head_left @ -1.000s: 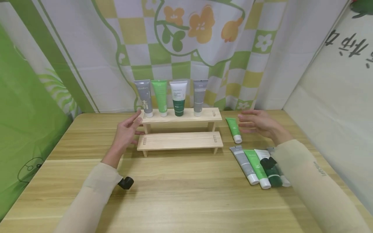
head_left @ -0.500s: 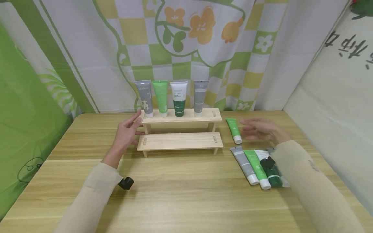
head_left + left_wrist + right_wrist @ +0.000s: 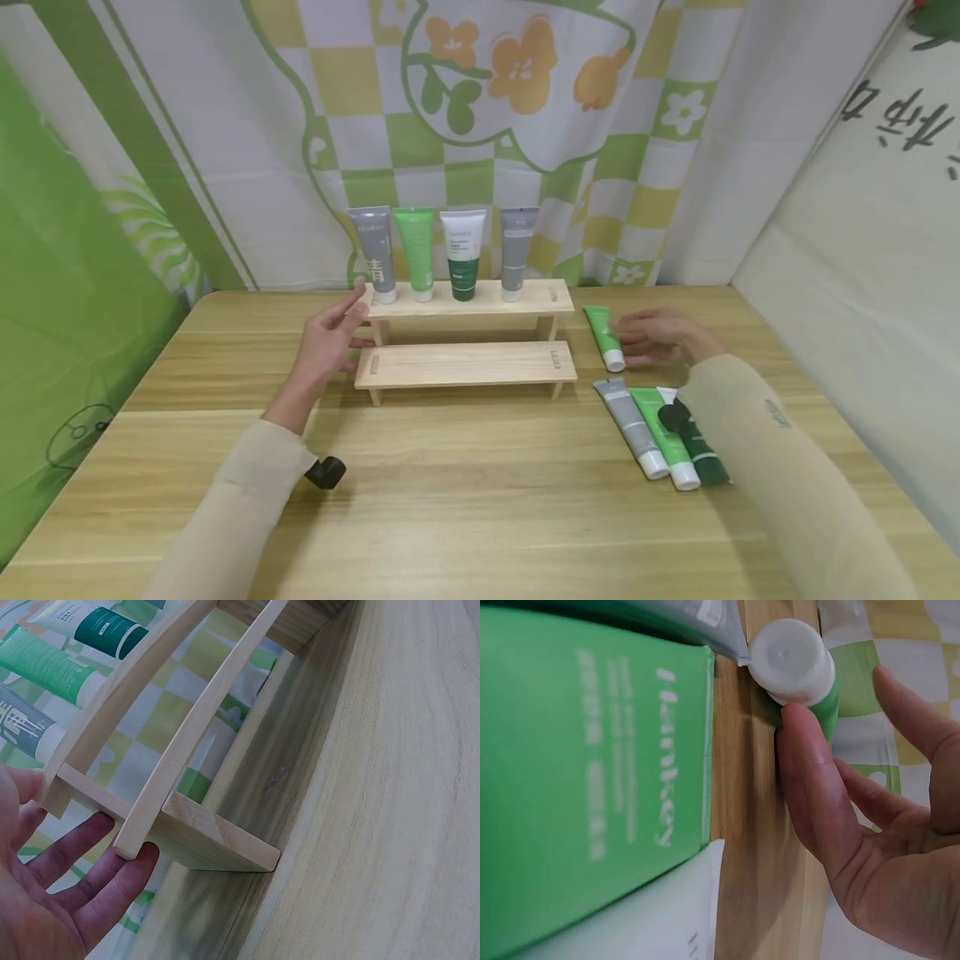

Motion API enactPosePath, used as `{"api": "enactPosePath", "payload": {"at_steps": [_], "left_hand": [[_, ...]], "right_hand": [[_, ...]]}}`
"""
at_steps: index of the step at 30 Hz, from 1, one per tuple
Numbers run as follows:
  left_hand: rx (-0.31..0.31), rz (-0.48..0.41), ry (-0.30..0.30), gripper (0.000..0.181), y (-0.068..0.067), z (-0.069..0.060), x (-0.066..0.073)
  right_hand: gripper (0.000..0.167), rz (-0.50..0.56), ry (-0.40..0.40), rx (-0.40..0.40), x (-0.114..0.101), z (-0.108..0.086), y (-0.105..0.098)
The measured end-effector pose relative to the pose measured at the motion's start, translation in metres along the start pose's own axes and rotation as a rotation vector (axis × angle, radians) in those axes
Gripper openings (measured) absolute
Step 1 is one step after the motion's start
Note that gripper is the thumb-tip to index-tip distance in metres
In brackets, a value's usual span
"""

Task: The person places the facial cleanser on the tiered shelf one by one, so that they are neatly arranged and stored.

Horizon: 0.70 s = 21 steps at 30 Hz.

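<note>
In the head view, my left hand (image 3: 328, 333) rests against the left end of a two-tier wooden display stand (image 3: 465, 364). The left wrist view shows its fingers (image 3: 124, 896) lightly bent, touching the ends of the boards. On the upper board stand a grey-blue tube (image 3: 376, 254), a green tube (image 3: 416, 254), a white-and-dark-green tube (image 3: 463, 254) and a grey tube (image 3: 516, 254), caps down. My right hand (image 3: 660, 335) is beside a small green tube (image 3: 602, 333) lying right of the stand. In the right wrist view, fingertips reach its white cap (image 3: 791, 660), thumb spread apart.
Nearer on the table (image 3: 450, 517) lie a grey tube (image 3: 630, 425), a green tube (image 3: 666, 429) and a dark green tube (image 3: 705, 458), partly covered by my right sleeve. A patterned curtain (image 3: 487, 150) hangs behind the stand.
My right hand draws back slightly, then comes down and left to the small green tube. My right forearm shifts left over the lying tubes. The left hand stays at the stand.
</note>
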<state>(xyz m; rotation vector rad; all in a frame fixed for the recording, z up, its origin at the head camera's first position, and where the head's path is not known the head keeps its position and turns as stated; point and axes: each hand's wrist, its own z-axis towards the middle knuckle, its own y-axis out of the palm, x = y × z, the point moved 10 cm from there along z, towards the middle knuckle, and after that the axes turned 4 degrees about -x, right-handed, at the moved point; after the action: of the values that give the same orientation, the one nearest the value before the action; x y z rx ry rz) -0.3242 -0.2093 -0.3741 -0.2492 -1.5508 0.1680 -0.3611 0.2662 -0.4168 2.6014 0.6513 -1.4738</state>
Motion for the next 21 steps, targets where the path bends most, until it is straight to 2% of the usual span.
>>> {"api": "enactPosePath", "payload": {"at_steps": [11, 21], "left_hand": [[0.019, 0.003, -0.005, 0.054, 0.0, -0.002, 0.001], [0.018, -0.009, -0.008, 0.055, 0.0, 0.0, -0.002]], "right_hand": [[0.072, -0.193, 0.052, 0.083, -0.005, 0.006, 0.002], [0.076, -0.258, 0.08, 0.104, -0.005, 0.013, 0.003]]}}
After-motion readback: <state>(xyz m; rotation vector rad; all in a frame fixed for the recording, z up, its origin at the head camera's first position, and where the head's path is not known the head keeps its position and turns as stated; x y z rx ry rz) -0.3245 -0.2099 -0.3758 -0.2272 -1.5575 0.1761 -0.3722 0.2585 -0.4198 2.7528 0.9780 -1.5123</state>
